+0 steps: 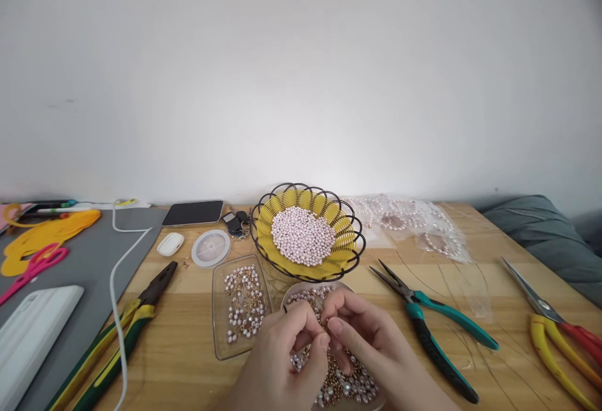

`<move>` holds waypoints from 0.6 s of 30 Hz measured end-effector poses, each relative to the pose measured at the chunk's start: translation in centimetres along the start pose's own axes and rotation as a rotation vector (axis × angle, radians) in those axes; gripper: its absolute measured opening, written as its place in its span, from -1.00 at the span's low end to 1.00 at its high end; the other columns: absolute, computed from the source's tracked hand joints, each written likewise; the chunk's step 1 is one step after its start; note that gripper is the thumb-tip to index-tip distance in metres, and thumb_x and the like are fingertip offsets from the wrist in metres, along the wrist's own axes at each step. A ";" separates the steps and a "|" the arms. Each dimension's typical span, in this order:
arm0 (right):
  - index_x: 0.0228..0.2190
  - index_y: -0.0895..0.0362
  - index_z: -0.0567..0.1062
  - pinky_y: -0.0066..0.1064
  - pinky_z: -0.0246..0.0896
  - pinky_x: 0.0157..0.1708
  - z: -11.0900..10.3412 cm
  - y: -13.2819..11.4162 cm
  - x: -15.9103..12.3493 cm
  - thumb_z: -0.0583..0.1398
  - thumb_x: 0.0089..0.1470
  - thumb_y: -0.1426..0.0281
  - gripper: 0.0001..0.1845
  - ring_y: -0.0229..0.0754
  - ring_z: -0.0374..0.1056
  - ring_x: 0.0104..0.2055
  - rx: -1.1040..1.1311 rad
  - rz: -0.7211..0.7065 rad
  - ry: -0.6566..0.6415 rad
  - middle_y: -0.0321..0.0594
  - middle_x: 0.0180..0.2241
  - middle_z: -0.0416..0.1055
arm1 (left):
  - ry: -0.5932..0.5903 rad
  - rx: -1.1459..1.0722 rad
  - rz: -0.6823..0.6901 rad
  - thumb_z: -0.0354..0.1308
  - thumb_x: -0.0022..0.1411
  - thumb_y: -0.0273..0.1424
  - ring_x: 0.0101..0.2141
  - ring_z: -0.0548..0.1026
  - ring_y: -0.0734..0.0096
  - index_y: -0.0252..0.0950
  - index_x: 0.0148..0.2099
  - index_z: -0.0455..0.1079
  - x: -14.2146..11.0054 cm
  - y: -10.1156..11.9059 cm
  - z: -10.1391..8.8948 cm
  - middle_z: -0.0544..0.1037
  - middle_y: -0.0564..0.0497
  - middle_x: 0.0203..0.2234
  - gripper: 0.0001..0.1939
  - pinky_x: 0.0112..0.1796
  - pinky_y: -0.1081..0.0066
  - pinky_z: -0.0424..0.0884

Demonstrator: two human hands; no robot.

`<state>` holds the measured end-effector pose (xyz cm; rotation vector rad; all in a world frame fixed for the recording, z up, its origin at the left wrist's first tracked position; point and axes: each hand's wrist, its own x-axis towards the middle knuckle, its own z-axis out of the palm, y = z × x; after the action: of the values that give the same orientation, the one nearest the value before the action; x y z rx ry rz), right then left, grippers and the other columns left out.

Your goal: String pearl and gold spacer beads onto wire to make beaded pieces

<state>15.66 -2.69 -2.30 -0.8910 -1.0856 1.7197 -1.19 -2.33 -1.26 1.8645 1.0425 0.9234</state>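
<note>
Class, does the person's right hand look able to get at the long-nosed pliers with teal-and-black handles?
Probably yes: the right hand is close to the pliers, and nothing visible on the brown wooden tabletop blocks the way between them.

The table (188, 336) is pale, grained wood. Directly on it lie a grey mat (106, 241), yellow basket (347, 229), clear tray (215, 326), bead dish (347, 286), phone (194, 213) and teal-handled pliers (409, 296).

pink and gold beads (347, 389)

Pale shallow dish (287, 294): level on wooden tabletop (179, 342), partly hidden. Contents: loose, glossy pinkish pearl beads (348, 389); smaller gold beads (333, 376).
</note>
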 end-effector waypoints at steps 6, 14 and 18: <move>-0.34 0.12 0.43 -0.58 -0.01 -0.58 -0.2 0.2 -0.2 0.29 0.24 0.13 -0.68 -0.42 0.10 -0.59 0.025 -0.049 -0.023 -0.42 -0.52 0.23 | 0.014 -0.033 0.045 0.04 0.31 -0.49 -0.62 0.13 0.52 -0.22 -0.42 0.20 -0.2 -0.2 0.3 0.18 0.21 -0.64 -0.78 -0.54 0.50 0.05; -0.37 0.12 0.42 -0.54 -0.04 -0.58 -0.1 -0.7 -0.1 0.30 0.20 0.07 -0.62 -0.39 0.10 -0.59 -0.020 -0.021 -0.026 -0.41 -0.53 0.23 | -0.003 -0.072 0.060 0.04 0.36 -0.43 -0.62 0.16 0.51 -0.21 -0.40 0.19 -0.2 -0.4 0.2 0.19 0.19 -0.62 -0.77 -0.55 0.49 0.06; -0.41 0.11 0.39 -0.51 -0.05 -0.57 0.0 -1.5 0.0 0.30 0.15 0.00 -0.55 -0.37 0.07 -0.59 -0.071 0.004 -0.047 -0.41 -0.54 0.20 | -0.026 -0.048 0.059 0.03 0.35 -0.44 -0.61 0.16 0.51 -0.22 -0.40 0.23 -0.3 -0.3 0.1 0.20 0.18 -0.61 -0.78 -0.54 0.48 0.06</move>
<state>16.15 -2.36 -0.87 -0.9016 -1.1829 1.7221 -1.33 -2.47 -1.62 1.8716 0.9465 0.9472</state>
